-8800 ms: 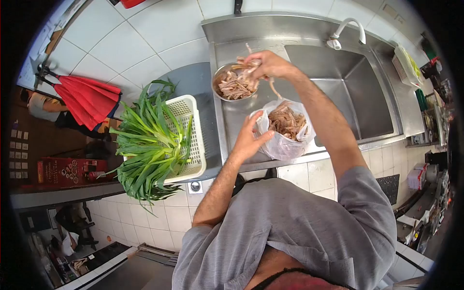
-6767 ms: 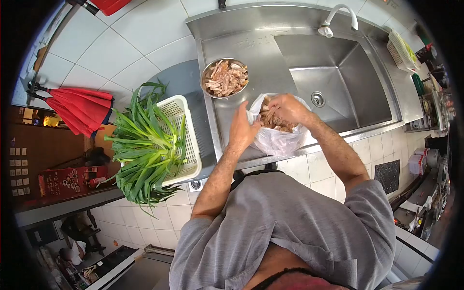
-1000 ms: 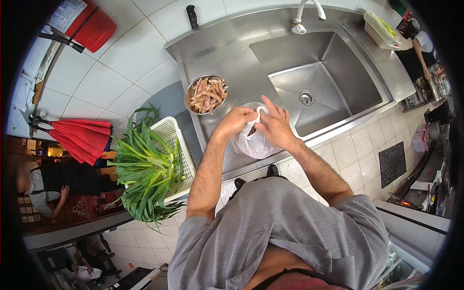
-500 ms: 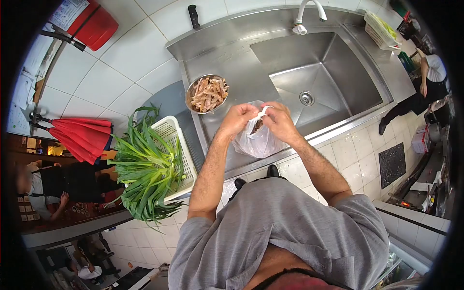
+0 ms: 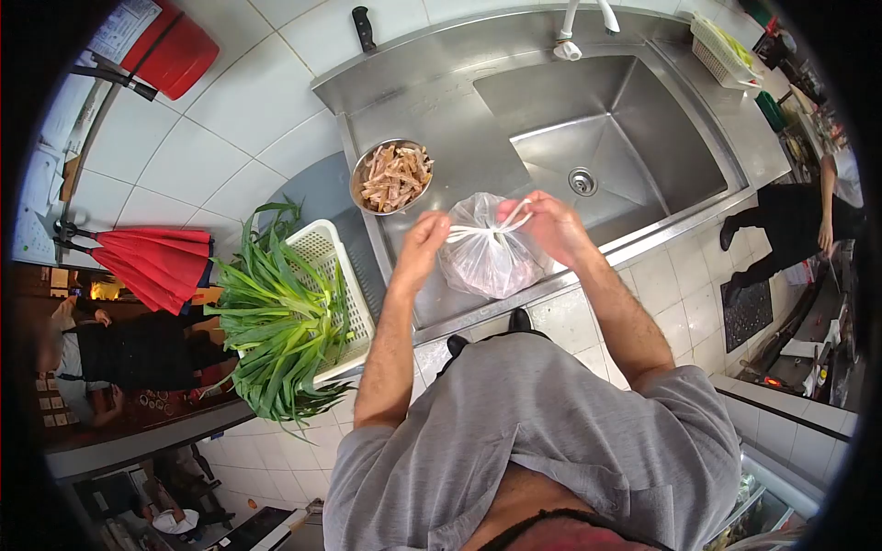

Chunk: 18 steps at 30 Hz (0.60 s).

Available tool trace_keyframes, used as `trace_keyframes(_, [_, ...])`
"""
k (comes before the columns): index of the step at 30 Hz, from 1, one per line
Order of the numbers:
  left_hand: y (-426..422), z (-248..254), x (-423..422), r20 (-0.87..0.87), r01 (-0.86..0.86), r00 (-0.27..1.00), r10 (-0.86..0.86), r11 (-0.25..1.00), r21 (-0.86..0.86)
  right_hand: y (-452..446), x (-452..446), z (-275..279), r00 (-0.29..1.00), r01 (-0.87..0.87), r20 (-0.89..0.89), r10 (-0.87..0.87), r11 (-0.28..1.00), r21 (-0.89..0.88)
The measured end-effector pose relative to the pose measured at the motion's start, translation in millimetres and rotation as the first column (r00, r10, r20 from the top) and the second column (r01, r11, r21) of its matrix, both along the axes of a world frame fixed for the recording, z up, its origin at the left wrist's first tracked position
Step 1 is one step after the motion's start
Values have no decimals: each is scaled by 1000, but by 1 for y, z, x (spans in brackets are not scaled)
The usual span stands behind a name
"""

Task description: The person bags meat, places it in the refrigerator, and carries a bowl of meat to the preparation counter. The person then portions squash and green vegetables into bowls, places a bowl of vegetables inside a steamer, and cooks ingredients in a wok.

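Note:
A clear plastic bag rests on the steel counter beside the sink, its neck gathered in a white tie. What lies inside is blurred by the plastic. My left hand is closed on the left end of the tie. My right hand pinches the other end, to the right of the bag's neck. Both ends are stretched outward above the bag. Left of the bag, a metal bowl holds pale brown strips that look like meat.
A white basket of long leafy greens stands at the left. The sink basin and faucet are to the right. A black-handled knife is at the back. Another person is at the far right.
My hands have moved apart from the bag's neck, drawing the white tie out to both sides. The person at the right has shifted lower in view.

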State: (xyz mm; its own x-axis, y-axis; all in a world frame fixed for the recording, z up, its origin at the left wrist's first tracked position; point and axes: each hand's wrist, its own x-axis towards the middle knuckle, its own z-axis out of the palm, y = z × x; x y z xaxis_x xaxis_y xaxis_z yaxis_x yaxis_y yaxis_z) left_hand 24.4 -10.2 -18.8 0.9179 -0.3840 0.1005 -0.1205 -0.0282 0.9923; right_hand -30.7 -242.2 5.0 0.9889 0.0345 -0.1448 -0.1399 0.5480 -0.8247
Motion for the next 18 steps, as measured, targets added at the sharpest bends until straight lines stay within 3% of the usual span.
trace_keyframes(1, [-11,6,-2,3,-3,1000,3,1000,0,10,4,6,996,-46,-56,64,962,269])
trace_keyframes(3, [-33,17,-7,-290,99,928,-233,906,-412,18,14,-3,998,-19,-56,32,975,221])
trace_keyframes(4, [-38,11,-6,-326,86,910,-256,885,-457,19,17,-11,998,14,-58,-4,984,176])
trace_keyframes(5, [-32,3,-4,-327,85,910,-255,886,-457,14,19,-21,998,13,-58,-3,984,175])
trace_keyframes(7, [-16,-12,1,-245,135,958,-146,989,-60,-2,19,-35,994,47,-102,-37,994,95])
trace_keyframes(11, [-4,-27,-4,-381,24,922,-64,994,-111,7,13,-44,982,87,-177,-73,994,73])
trace_keyframes(13, [-5,-11,-3,-291,-2,957,-2,1000,-12,11,19,-41,1000,1,-31,-5,993,-115])
trace_keyframes(14, [-9,0,-2,-290,-1,957,-2,1000,-9,15,19,-37,1000,2,-30,-5,994,-112])
trace_keyframes(16, [-25,20,-1,-249,-18,968,-18,990,-141,24,17,-26,973,-118,126,191,889,-443])
trace_keyframes(17, [-34,21,-1,-248,-21,969,-15,990,-142,28,17,-25,973,-120,127,195,888,-444])
trace_keyframes(18, [-45,21,-1,-131,46,989,-63,991,-127,31,17,-23,960,-127,136,243,818,-561])
